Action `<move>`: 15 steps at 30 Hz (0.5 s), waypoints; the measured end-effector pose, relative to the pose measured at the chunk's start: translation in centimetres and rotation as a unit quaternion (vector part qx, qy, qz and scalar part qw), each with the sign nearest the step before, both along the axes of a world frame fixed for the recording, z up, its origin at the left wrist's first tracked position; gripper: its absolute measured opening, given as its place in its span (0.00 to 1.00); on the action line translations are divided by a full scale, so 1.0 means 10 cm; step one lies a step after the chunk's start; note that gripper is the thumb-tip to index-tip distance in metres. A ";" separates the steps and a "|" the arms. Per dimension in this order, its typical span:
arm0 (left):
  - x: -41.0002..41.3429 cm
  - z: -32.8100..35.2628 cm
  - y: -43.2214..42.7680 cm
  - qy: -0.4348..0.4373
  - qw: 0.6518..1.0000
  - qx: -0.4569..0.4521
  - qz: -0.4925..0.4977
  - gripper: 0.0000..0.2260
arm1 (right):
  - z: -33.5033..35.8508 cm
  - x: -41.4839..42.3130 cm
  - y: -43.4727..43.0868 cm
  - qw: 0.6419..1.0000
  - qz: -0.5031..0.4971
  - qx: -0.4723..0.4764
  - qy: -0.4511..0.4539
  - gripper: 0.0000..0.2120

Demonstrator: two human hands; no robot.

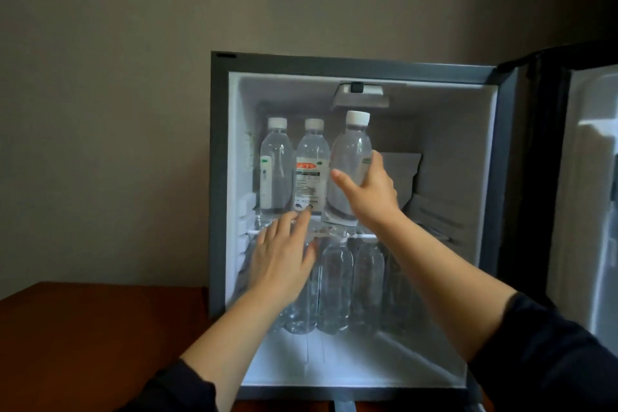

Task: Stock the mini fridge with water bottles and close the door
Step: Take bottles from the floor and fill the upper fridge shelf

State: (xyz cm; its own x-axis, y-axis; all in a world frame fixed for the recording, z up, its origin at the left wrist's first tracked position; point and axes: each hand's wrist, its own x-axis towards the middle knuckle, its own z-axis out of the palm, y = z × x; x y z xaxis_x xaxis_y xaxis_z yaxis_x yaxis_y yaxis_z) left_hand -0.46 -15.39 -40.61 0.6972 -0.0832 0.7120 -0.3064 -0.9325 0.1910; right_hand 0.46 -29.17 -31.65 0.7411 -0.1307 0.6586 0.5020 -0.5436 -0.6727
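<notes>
On the upper shelf [363, 235] of the mini fridge [218, 177], near the middle, the right hand [371, 192] grips a water bottle [351, 147] at mid-body. The thumb lies across the front left of the clear wall and the fingers curl round the right side. The bottle is upright or very nearly so, with its base at shelf level. Whether its weight already rests on the shelf cannot be told.

Just to its left stands a labelled bottle [312, 164], and beyond that a leftmost bottle [276, 164]. The left hand [284, 256] is flat, with fingers straight, and holds nothing. Its fingertips reach the shelf's front edge at the foot of the labelled bottle. Contact cannot be confirmed.

Handling notes, as judgement:
- The bottle looks full and its white cap [357, 117] is on, so expect moderate weight, evenly spread.
- The thin plastic wall probably yields under a hard squeeze. Use firm, not crushing, pressure.
- The surface is smooth and may slip, so wrap the body rather than pinch it.
- Take hold at mid-body, as shown. Avoid lifting by the cap.
- The tall, narrow form tips easily, so set the base down squarely, clear of its neighbour.

Below, a lower row of bottles [334, 288] fills the bottom compartment. The door [585, 177] stands open at the right and is not yet closed.
</notes>
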 end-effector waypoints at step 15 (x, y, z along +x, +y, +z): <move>0.21 -0.29 -0.04 -0.068 0.993 0.023 0.097 0.22 | -0.30 0.52 0.08 0.997 0.053 0.041 -0.028 0.34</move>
State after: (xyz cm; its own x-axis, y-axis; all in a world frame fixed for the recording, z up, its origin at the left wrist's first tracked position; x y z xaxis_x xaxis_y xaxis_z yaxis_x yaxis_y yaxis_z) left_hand 1.64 -15.79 -43.49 0.6010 0.0085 0.7992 -0.1409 -0.9832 0.1164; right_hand 5.62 -28.39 -34.68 0.7153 -0.1094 0.6902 0.5920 -0.4300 -0.6816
